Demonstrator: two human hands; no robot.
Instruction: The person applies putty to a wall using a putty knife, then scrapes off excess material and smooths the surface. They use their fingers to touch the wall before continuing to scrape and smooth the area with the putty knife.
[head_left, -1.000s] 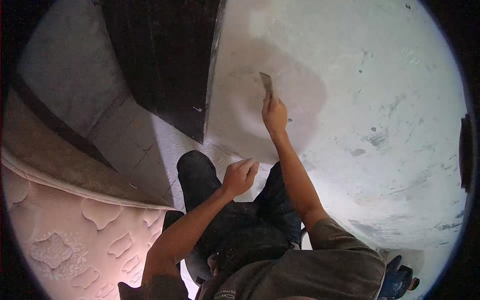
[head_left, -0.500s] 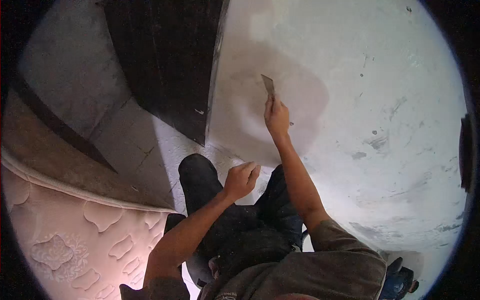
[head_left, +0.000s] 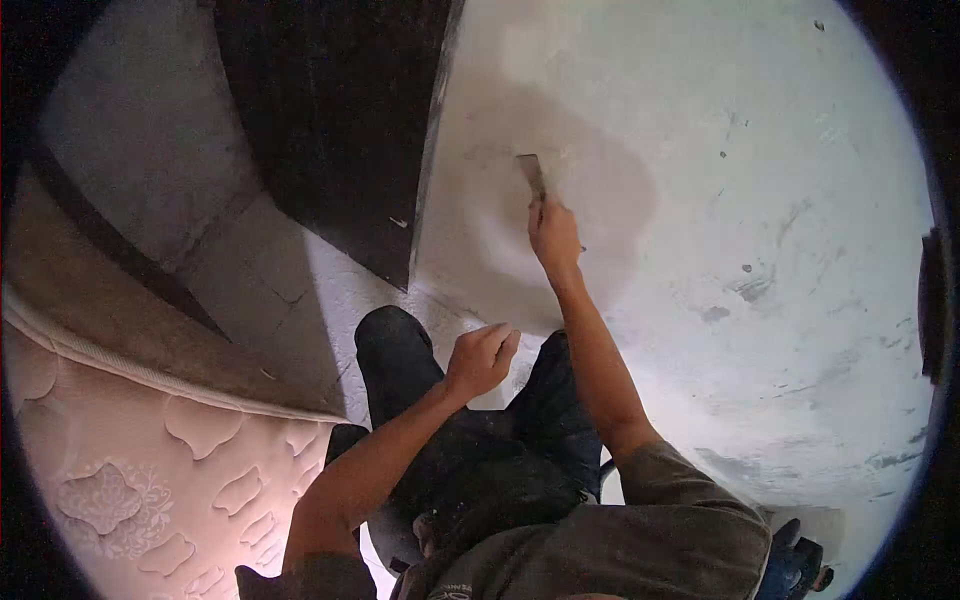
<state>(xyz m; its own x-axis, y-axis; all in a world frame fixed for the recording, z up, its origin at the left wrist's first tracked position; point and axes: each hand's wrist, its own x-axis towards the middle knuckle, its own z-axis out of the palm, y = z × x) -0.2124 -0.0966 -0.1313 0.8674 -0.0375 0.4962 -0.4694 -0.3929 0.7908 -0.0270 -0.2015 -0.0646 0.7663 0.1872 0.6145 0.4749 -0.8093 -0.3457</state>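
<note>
A putty knife (head_left: 531,175) with a flat blade is gripped in my right hand (head_left: 555,238), its handle mostly hidden by my fingers. The blade points up and away from me, its wide end right at the pale wall (head_left: 640,190), where the shadow of my head and arm falls. Held above my bent legs, my left hand (head_left: 482,362) is closed with the thumb along the top of curled fingers. I cannot tell what, if anything, those fingers hold.
A dark panel (head_left: 335,120) stands left of the wall section. At lower left leans a pink quilted mattress (head_left: 200,470). Light tile floor (head_left: 325,275) shows between them. Dark scuffs and small holes mark the wall's right side, and a dark bundle (head_left: 795,560) lies at lower right.
The putty knife has turned in my right hand, so its blade shows broader and its end sits slightly left and lower. My left hand has hardly moved.
</note>
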